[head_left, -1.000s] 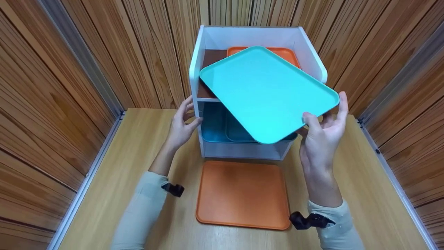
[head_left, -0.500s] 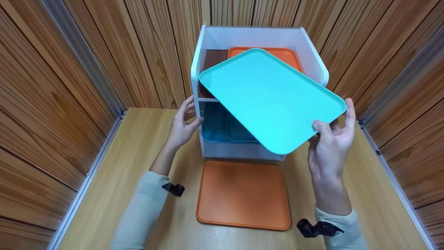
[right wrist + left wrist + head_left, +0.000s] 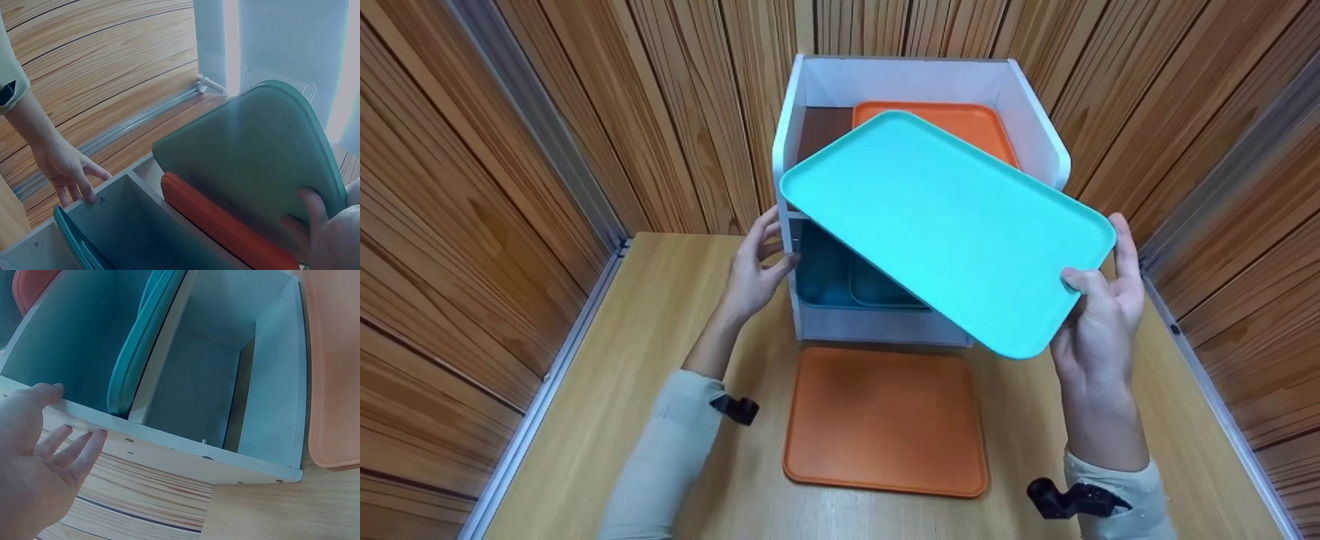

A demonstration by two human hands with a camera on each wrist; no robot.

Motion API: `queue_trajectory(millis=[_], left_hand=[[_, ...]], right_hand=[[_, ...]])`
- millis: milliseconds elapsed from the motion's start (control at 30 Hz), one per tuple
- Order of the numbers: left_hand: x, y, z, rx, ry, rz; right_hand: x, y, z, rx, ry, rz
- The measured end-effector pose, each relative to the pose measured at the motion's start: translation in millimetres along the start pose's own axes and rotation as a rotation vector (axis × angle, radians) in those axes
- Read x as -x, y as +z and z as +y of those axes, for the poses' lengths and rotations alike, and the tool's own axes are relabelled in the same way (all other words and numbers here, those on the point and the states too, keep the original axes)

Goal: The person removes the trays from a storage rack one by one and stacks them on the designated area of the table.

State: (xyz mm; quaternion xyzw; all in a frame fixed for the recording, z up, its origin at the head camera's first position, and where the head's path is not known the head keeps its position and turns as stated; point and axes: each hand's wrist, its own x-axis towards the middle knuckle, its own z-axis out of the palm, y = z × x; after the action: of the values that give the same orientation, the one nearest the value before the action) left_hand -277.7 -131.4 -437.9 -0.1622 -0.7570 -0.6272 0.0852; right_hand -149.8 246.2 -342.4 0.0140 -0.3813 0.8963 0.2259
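A turquoise tray (image 3: 945,225) hangs tilted in front of the small white shelf unit (image 3: 877,324), overlapping its upper opening. My right hand (image 3: 1102,319) holds the tray by its near right corner, thumb on the upper face and fingers beneath. In the right wrist view the tray's underside (image 3: 247,146) shows. My left hand (image 3: 754,266) touches the unit's left side panel, with the thumb at the front edge and loosely extended fingers along the outside. An orange tray (image 3: 952,120) lies on the brown upper shelf, partly hidden. Dark teal trays (image 3: 840,277) sit in the compartment below.
Another orange tray (image 3: 885,420) lies flat on the wooden table (image 3: 622,322) in front of the unit. Wood-patterned panels (image 3: 675,112) rise behind and at both sides. Metal rails (image 3: 1222,390) run along the table's left and right edges.
My right hand has moved right and toward me with the turquoise tray, whose near corner has dropped lower in view. My left hand has stayed at the side panel.
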Motion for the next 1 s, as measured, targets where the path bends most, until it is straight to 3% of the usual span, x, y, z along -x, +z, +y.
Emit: queue_trajectory(millis=[267, 500, 633, 833, 1000], left_hand=[[1.5, 1.5, 0.7, -0.022, -0.008, 0.006], [1.0, 0.6, 0.5, -0.022, -0.004, 0.01], [0.9, 0.0, 0.7, -0.023, -0.001, 0.001], [0.0, -0.5, 1.1, -0.021, -0.015, -0.002], [0.0, 0.2, 1.0, -0.016, -0.048, -0.007]], right_hand=[[-9, -18, -6, 0.069, 0.137, -0.079], [-22, -34, -19, 0.153, 0.255, -0.231], [-31, -42, -25, 0.118, 0.345, -0.301], [-40, -52, -30, 0.076, 0.404, -0.377], [-44, -61, -33, -0.04, 0.457, -0.418]])
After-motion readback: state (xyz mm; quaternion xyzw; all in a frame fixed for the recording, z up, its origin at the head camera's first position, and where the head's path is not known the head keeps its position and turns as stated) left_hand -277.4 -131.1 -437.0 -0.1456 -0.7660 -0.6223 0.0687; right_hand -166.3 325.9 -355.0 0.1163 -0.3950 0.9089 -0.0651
